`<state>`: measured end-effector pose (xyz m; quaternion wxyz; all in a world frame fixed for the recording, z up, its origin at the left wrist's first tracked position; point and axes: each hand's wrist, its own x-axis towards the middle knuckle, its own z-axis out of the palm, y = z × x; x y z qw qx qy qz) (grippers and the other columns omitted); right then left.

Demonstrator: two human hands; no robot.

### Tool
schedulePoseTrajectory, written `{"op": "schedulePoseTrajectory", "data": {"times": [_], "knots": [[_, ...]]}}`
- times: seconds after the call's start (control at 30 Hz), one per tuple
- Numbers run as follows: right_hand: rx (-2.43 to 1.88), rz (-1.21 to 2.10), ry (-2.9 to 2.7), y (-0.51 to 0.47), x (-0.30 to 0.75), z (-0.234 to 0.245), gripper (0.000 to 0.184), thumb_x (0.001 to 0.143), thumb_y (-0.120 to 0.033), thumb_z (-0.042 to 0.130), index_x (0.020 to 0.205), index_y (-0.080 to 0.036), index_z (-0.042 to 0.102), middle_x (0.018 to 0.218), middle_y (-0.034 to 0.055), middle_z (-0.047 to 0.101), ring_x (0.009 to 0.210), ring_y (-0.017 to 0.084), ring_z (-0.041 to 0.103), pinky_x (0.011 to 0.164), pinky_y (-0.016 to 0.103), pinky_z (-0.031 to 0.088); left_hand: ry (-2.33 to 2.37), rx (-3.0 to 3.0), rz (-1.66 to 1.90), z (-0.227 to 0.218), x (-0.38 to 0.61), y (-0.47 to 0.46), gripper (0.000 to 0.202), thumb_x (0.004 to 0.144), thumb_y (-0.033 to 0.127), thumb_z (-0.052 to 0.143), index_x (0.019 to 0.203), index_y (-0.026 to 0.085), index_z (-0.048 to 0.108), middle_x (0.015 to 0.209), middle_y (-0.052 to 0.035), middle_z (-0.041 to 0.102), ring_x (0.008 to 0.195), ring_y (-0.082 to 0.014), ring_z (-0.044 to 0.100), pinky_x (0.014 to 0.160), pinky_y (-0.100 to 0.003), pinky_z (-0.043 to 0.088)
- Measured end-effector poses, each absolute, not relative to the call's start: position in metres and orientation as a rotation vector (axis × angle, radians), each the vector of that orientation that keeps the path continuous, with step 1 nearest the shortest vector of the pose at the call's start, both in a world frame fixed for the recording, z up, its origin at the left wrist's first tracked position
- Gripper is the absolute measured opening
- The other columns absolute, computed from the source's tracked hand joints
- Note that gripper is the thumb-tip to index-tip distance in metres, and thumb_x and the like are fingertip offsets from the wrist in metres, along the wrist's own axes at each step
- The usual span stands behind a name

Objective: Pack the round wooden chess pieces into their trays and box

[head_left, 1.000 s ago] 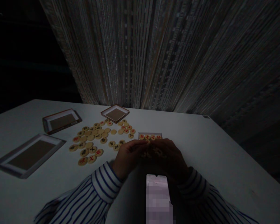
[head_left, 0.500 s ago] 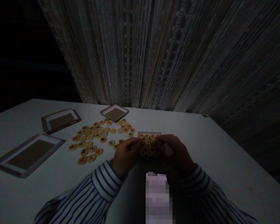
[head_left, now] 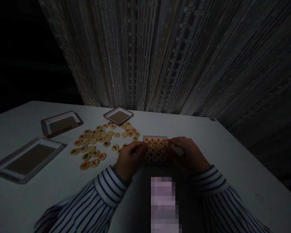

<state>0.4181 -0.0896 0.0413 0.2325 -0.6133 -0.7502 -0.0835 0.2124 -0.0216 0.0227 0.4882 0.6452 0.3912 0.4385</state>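
Observation:
A small box (head_left: pixel 155 136) stands in front of me, with rows of round Chinese chess pieces (head_left: pixel 154 150) lying in it, marked in red and black. My left hand (head_left: pixel 131 157) is closed at the box's left side, its thumb and fingertips on the edge. At the right side, my right hand (head_left: pixel 189 154) pinches a Chinese chess piece (head_left: pixel 169 145) with a black mark, just by the box's right edge. Shadow hides the lower fingers of that hand. Left of the box, many loose pieces (head_left: pixel 93 141) are spread on the table, some face up, some blank side up.
On the white table (head_left: pixel 232 168) lie three shallow trays or lids: a grey one (head_left: pixel 60 146) at the left, a brown-rimmed one (head_left: pixel 44 129) behind it, and another brown-rimmed one (head_left: pixel 107 117) at the back. A string curtain (head_left: pixel 145 64) hangs behind the table.
Both hands have drawn apart from over the box to its two sides, so more of the pieces in it show. The right hand has moved slightly right with a piece.

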Motion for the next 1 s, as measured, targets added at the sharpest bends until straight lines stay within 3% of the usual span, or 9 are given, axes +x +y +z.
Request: {"op": "schedulePoseTrajectory", "data": {"times": [0.27,1.0], "knots": [[-1.753,-0.202,-2.112,-0.0891,0.4227,0.0395,0.025,0.075,-0.030,0.058,0.098,-0.021,0.060,0.092,0.0055,0.066,0.080,0.020,0.058,0.068,0.036,0.042,0.986,1.632,1.078,0.0197,0.2110,-0.0194,0.019,0.069,0.032,0.058,0.074,0.016,0.068,0.068,-0.0037,0.068,0.065,-0.0157,0.060,0.061,-0.025,0.047],[-1.770,-0.124,-2.232,-0.0876,0.4245,0.0396,0.015,0.075,-0.024,0.057,0.089,-0.022,0.063,0.085,0.0031,0.068,0.076,0.019,0.059,0.066,0.033,0.041,0.955,1.678,1.032,0.0193,0.2091,-0.0178,0.021,0.072,0.033,0.054,0.072,0.016,0.066,0.067,-0.0026,0.067,0.065,-0.0154,0.059,0.060,-0.024,0.045]]}}
